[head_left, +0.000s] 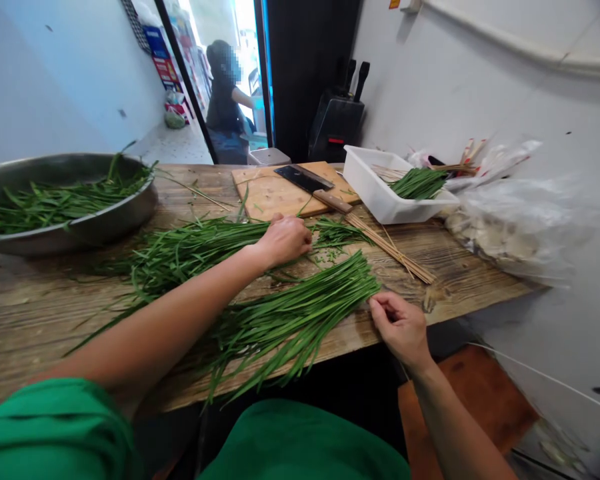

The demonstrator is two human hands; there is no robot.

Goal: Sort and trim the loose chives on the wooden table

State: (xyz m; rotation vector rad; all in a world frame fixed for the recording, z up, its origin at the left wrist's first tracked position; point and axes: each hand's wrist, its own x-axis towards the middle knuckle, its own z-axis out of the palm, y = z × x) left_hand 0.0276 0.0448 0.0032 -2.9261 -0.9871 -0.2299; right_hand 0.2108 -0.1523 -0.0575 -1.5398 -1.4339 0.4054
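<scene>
Wooden surface [473,277], and a front bunch of greens [300,300] lies nearside of the chopping board [263,200]; right hand [403,330] at its ends, fingers pinched together! Left hand [287,239] curls closer to the board, grip unclear. Sorting, seemingly; next move calls for evened ends.

a black box-shaped holder [336,125] with two black handles [361,81] stands beside the white-painted wall [480,113]. past a black door frame [187,80], a person in a dark top [223,107] shows near stacked blue and red cartons [164,63]. a clear plastic bag [545,207] holds pale lumps [505,240], too blurred to name.
</scene>
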